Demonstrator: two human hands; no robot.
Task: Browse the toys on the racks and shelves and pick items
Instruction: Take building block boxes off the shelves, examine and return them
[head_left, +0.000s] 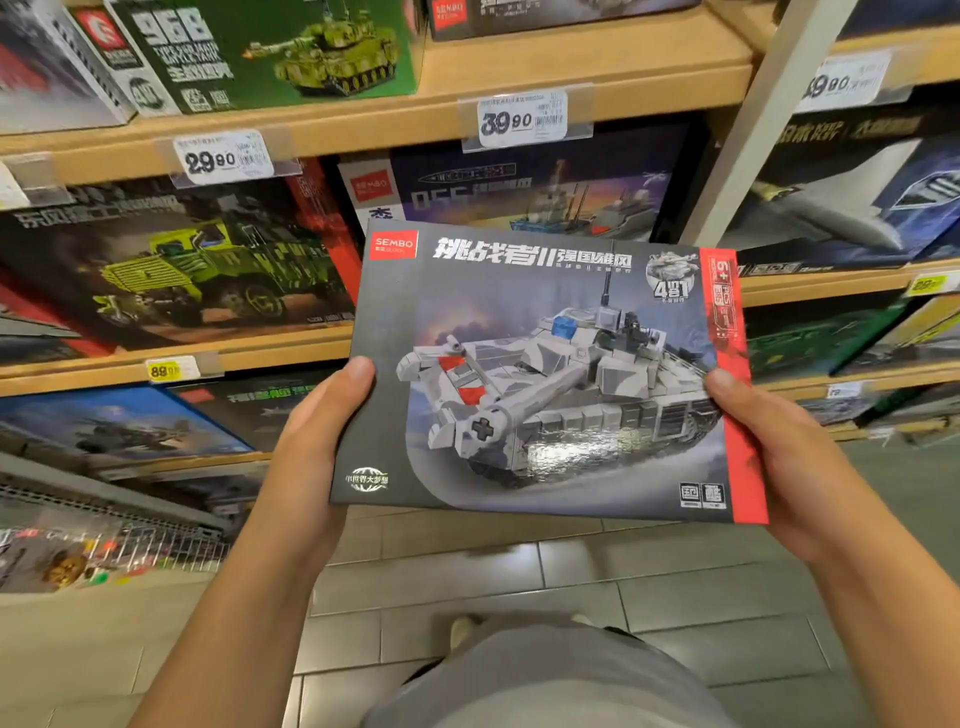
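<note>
Both hands are clamped on one toy box, held face up in front of the shelves. The left hand (317, 431) grips the box's left edge at about 9 o'clock, thumb laid flat on the cover and the other fingers hidden underneath. The right hand (774, 447) holds the right edge at 3 o'clock the same way, thumb on the red side strip. The two hands are well apart, one at each side.

The tank box (550, 374) is grey with a red SEMBO mark at its 11 o'clock corner and a picture of a grey brick tank; it tilts slightly, top edge toward the shelves.

Behind it, the wooden shelf (363, 124) at 12 o'clock carries a green tank box (270, 52) and price tags (522, 119) on its front lip. Below, at 10 o'clock, sits a green truck box (182, 260), and just above the held box a warship box (545, 192). A white upright post (737, 156) divides the racks at 1 o'clock.

The tiled floor (467, 587) lies open at 6 o'clock, beneath the box
</note>
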